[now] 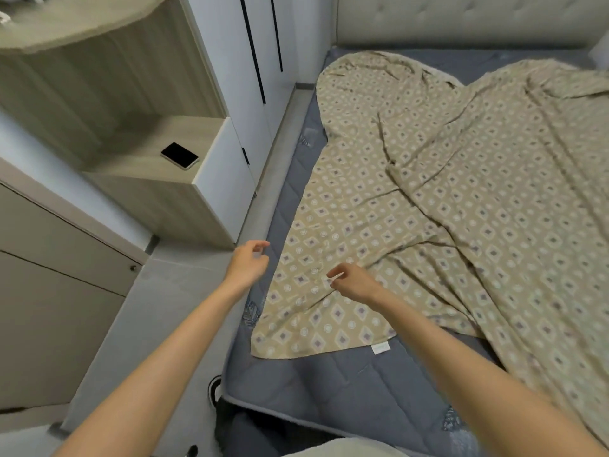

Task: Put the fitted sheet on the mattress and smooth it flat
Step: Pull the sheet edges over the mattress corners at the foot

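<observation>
A beige fitted sheet (445,206) with a diamond pattern lies loose and wrinkled across the grey-blue quilted mattress (329,384). Its near left corner rests flat on top, short of the mattress edge, with a white label at the hem. My left hand (248,262) hovers over the mattress's left edge, fingers curled and apart, holding nothing. My right hand (351,282) is just above the sheet near that corner, fingers loosely bent; no cloth is visibly gripped.
A wooden bedside cabinet (184,192) with a phone (179,155) on it stands left of the bed. White wardrobe doors (250,61) line a narrow floor strip. A padded headboard (461,18) closes the far end. Dark objects lie by the mattress's near corner.
</observation>
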A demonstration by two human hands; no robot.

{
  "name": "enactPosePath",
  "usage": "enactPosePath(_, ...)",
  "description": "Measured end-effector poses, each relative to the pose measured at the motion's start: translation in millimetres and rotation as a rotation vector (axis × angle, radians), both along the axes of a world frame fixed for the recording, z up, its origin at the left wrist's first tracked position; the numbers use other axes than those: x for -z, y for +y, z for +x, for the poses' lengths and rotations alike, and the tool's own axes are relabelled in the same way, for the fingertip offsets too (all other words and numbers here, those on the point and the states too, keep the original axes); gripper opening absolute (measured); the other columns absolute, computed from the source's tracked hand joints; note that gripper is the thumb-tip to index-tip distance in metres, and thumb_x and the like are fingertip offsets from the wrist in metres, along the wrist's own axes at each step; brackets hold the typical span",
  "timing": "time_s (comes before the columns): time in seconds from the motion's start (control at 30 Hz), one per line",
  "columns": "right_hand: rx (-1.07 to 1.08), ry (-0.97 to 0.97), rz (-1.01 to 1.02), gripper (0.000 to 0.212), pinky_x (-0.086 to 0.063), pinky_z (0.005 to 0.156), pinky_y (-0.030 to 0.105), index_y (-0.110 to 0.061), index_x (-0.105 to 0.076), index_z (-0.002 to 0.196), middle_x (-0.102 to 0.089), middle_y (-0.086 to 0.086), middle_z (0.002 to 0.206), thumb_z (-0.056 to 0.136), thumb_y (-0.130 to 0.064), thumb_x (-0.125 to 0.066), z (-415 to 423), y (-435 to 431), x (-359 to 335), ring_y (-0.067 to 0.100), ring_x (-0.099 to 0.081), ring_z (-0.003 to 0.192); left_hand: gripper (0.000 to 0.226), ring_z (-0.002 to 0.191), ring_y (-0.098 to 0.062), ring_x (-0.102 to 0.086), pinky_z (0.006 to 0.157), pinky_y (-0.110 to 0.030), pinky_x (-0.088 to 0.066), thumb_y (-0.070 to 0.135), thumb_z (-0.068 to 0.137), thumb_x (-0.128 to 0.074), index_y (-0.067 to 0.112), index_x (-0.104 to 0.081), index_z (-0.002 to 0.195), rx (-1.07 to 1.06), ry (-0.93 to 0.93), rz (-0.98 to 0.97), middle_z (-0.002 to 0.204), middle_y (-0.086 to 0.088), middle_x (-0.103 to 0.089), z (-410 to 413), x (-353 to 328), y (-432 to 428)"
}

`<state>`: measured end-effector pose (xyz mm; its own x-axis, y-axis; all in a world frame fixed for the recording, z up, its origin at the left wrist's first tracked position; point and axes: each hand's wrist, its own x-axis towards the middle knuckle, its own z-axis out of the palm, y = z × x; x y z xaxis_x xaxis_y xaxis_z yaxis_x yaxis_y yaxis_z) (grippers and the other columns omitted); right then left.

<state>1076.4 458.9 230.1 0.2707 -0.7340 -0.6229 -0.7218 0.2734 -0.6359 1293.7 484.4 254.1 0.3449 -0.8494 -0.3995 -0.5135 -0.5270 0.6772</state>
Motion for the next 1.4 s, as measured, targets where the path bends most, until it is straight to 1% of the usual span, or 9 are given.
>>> enactPosePath(0.17, 0.147, 0.078, -0.003, 0.036, -0.041, 0.082, 0.025, -0.011, -0.056, 0.127, -0.054, 0.008, 0.135, 0.092, -0.012, -0.046, 20.6, 0.5, 15.4, 0.023, -0.055, 0.116, 0.038, 0.131, -0.021, -0.042, 0.098, -0.032, -0.04, 0.007, 0.096, -0.042, 0.014, -0.05, 0.133, 0.224, -0.049, 0.016, 0.143, -0.005, -0.044, 32.1, 10.0, -29.0)
enactPosePath(0.4, 0.555, 0.087, 0.094, 0.035, -0.042, 0.074, 0.027, -0.011, -0.055, 0.126, -0.058, 0.009, 0.127, 0.093, -0.012, -0.045, 67.2, 59.5, 27.9, 0.017, -0.053, 0.089, 0.037, 0.132, -0.022, -0.042, 0.09, -0.031, -0.038, 0.01, 0.097, -0.042, 0.018, -0.05, 0.132, 0.629, -0.087, 0.108, 0.144, -0.005, -0.042, 76.7, 31.8, -56.4)
enactPosePath(0.6, 0.798, 0.047, 0.169, 0.039, -0.042, 0.074, 0.027, -0.011, -0.052, 0.13, -0.055, 0.007, 0.118, 0.092, -0.012, -0.043, 87.6, 106.5, 42.1, 0.018, -0.052, 0.092, 0.039, 0.091, -0.016, -0.057, 0.084, -0.039, -0.048, 0.007, 0.094, -0.043, 0.015, -0.051, 0.132, 0.885, -0.124, 0.171, 0.14, -0.011, -0.047, 78.4, 48.3, -63.0)
enactPosePath(0.77, 0.9, 0.012, 0.207, 0.039, -0.04, 0.079, 0.026, -0.011, -0.052, 0.13, -0.053, 0.006, 0.131, 0.093, -0.011, -0.044, 93.1, 133.1, 55.6, 0.018, -0.051, 0.1, 0.045, 0.128, -0.023, -0.047, 0.093, -0.033, -0.043, 0.002, 0.091, -0.043, 0.01, -0.048, 0.135, 1.05, -0.248, 0.177, 0.143, -0.009, -0.047, 69.4, 64.2, -59.9)
enactPosePath(0.9, 0.943, 0.011, 0.205, 0.038, -0.041, 0.092, 0.028, -0.009, -0.052, 0.131, -0.051, 0.006, 0.138, 0.095, -0.012, -0.043, 100.5, 147.0, 69.0, 0.023, -0.05, 0.123, 0.045, 0.121, -0.024, -0.051, 0.097, -0.035, -0.041, 0.007, 0.092, -0.041, 0.015, -0.046, 0.137, 1.189, -0.369, 0.178, 0.142, -0.012, -0.044, 66.8, 85.6, -53.6)
enactPosePath(1.0, 1.004, 0.004, 0.221, 0.038, -0.04, 0.086, 0.026, -0.007, -0.053, 0.13, -0.052, 0.007, 0.137, 0.095, -0.01, -0.039, 109.3, 152.3, 80.1, 0.022, -0.053, 0.11, 0.046, 0.099, -0.022, -0.055, 0.093, -0.038, -0.048, 0.007, 0.092, -0.04, 0.017, -0.045, 0.136, 1.268, -0.442, 0.168, 0.141, -0.012, -0.042, 67.7, 99.0, -54.8)
enactPosePath(1.1, 1.131, 0.0, 0.246, 0.036, -0.044, 0.089, 0.032, -0.001, -0.056, 0.125, -0.057, 0.012, 0.13, 0.094, -0.008, -0.039, 126.1, 156.7, 97.4, 0.026, -0.055, 0.11, 0.046, 0.114, -0.026, -0.055, 0.092, -0.041, -0.049, 0.007, 0.092, -0.04, 0.018, -0.044, 0.137, 1.396, -0.502, 0.179, 0.142, -0.011, -0.041, 70.4, 119.7, -64.6)
enactPosePath(1.27, 1.397, -0.031, 0.308, 0.036, -0.044, 0.097, 0.035, -0.005, -0.056, 0.127, -0.056, 0.01, 0.132, 0.095, -0.011, -0.041, 162.6, 160.9, 138.6, 0.027, -0.052, 0.121, 0.052, 0.117, -0.028, -0.051, 0.082, -0.039, -0.05, 0.004, 0.093, -0.04, 0.02, -0.036, 0.143, 1.641, -0.667, 0.115, 0.139, -0.008, -0.042, 73.3, 157.4, -83.0)
enactPosePath(1.4, 1.553, -0.066, 0.42, 0.042, -0.046, 0.092, 0.037, 0.002, -0.051, 0.133, -0.053, 0.02, 0.133, 0.094, -0.008, -0.039, 200.3, 162.4, 182.1, 0.025, -0.054, 0.1, 0.056, 0.115, -0.03, -0.052, 0.079, -0.038, -0.047, 0.003, 0.092, -0.042, 0.02, -0.033, 0.145, 1.843, -0.773, 0.049, 0.136, -0.008, -0.044, 83.1, 206.5, -94.1)
